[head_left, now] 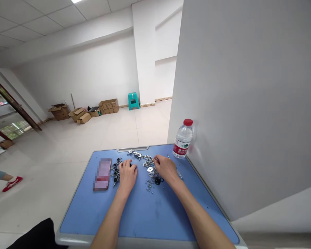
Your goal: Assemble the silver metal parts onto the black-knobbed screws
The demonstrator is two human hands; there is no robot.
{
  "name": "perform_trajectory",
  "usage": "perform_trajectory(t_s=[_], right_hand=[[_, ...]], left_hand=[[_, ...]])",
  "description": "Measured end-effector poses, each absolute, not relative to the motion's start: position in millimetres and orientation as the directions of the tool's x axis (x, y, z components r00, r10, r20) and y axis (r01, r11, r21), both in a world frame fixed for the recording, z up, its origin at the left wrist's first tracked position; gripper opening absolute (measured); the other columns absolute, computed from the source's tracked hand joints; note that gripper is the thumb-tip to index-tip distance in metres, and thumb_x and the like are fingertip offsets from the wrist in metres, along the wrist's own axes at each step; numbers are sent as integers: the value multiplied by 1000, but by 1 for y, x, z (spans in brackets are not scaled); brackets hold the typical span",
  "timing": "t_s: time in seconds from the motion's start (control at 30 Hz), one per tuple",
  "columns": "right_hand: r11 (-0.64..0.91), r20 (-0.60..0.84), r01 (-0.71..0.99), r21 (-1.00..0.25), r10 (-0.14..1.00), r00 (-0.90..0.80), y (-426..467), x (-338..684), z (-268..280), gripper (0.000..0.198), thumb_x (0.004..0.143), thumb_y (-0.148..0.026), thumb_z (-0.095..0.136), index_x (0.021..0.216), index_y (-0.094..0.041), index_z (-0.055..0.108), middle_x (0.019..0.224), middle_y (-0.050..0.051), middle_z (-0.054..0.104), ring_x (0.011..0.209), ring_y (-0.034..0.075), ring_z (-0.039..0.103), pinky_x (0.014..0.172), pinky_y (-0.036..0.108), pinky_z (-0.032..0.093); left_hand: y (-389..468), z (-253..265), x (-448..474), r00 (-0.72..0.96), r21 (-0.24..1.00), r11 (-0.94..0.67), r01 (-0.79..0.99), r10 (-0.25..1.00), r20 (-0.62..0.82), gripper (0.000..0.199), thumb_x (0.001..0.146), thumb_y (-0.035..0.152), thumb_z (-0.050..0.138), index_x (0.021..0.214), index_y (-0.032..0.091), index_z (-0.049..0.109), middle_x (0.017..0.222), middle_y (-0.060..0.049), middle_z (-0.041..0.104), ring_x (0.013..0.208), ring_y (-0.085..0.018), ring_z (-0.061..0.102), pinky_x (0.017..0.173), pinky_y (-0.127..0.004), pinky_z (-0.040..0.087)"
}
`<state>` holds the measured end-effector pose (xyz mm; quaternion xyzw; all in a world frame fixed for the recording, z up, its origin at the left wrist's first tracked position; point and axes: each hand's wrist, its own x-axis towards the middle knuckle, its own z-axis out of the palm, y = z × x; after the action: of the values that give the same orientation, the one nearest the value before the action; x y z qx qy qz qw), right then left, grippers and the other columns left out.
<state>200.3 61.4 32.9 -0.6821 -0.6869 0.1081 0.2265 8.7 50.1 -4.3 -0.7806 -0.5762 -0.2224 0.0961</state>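
Note:
My left hand (128, 175) is over the left middle of the blue table, its fingers curled downward around something dark that I cannot make out. Beside it stands a column of small metal parts with black round pieces (115, 174). My right hand (166, 168) reaches into the pile of small hardware, fingers drawn together at the silver metal hooks (147, 162); its fingertips are partly hidden. Below the hooks lie flat silver plates (150, 169), black rings (158, 181) and several tiny silver pieces (149, 185). More silver parts (135, 154) lie along the far side.
A phone (103, 174) lies left on the table (134, 221). A water bottle (182, 139) with a red cap stands at the far right corner, against a grey-white wall. A thin tool (179, 173) lies beyond my right hand. Cardboard boxes (109, 106), a teal stool (133, 100) and a person's foot (12, 183) are farther off.

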Motion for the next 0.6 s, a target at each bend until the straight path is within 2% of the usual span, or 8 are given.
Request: perform_trajectory(t_s=[0.2,0.33,0.43,0.6], right_hand=[[25,148,884,-466,988,51,62,201,34,24,95,-25,46,90,-20,69,83,6,73,75,19,65,56,27,27],[32,155,876,-481,987,49,61,201,35,25,95,-25,45,92,-20,70,83,6,73,77,20,65,57,27,27],[32,156,874,-484,986,50,61,202,36,24,94,-25,47,92,-20,70,84,6,73,77,20,65,57,27,27],[32,149,876,-482,988,46,61,203,38,23,95,-24,47,92,-19,70,84,6,73,77,19,64,57,27,26]], left_hand=[[59,-1,7,208,126,-296,947,862,463,13,88,17,57,94,22,67,115,-9,62,111,-27,53,96,-48,36],[76,10,10,206,137,-298,945,864,459,28,89,8,49,106,23,66,114,-9,62,108,-26,54,92,-44,38],[96,16,16,250,73,-310,948,866,433,41,87,0,43,111,25,65,118,-9,60,110,-25,52,91,-41,39],[119,16,25,321,17,-356,934,862,393,28,86,2,48,92,20,68,106,-9,63,103,-25,54,91,-41,37]])
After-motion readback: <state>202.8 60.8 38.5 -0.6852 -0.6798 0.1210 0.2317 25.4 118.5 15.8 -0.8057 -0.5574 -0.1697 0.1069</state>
